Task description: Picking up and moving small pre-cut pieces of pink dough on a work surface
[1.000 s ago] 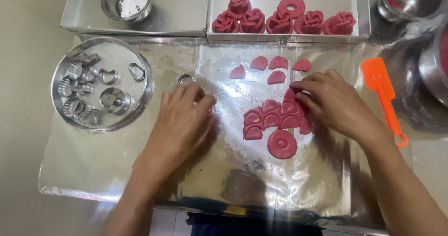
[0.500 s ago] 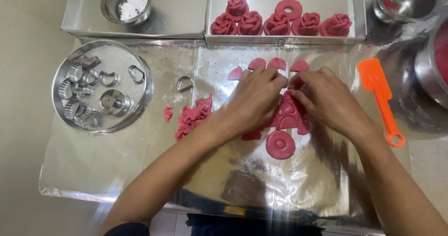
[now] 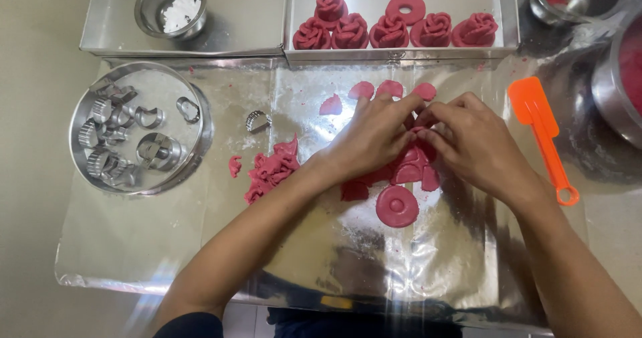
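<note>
My left hand (image 3: 372, 137) and my right hand (image 3: 468, 141) meet over a cluster of pink dough petals (image 3: 409, 172) on the foil sheet (image 3: 167, 244). Both sets of fingertips pinch at one small petal piece between them, near the top of the cluster. A round pink dough disc with a dimple (image 3: 396, 205) lies just below the hands. Loose petals (image 3: 374, 89) lie in a row above them. A heap of pink dough scraps (image 3: 271, 171) sits to the left of my left wrist.
A round metal tin (image 3: 194, 152) holds several metal cutters at left; one cutter (image 3: 257, 121) lies loose on the foil. A steel tray (image 3: 505, 17) at the back carries dough roses and a ring. A small bowl of white powder (image 3: 170, 5), an orange spatula (image 3: 543, 134) and steel bowls (image 3: 615, 77) stand around.
My left hand has left the scrap heap at left and moved right, joining my right hand at the petal cluster. The scraps now lie uncovered.
</note>
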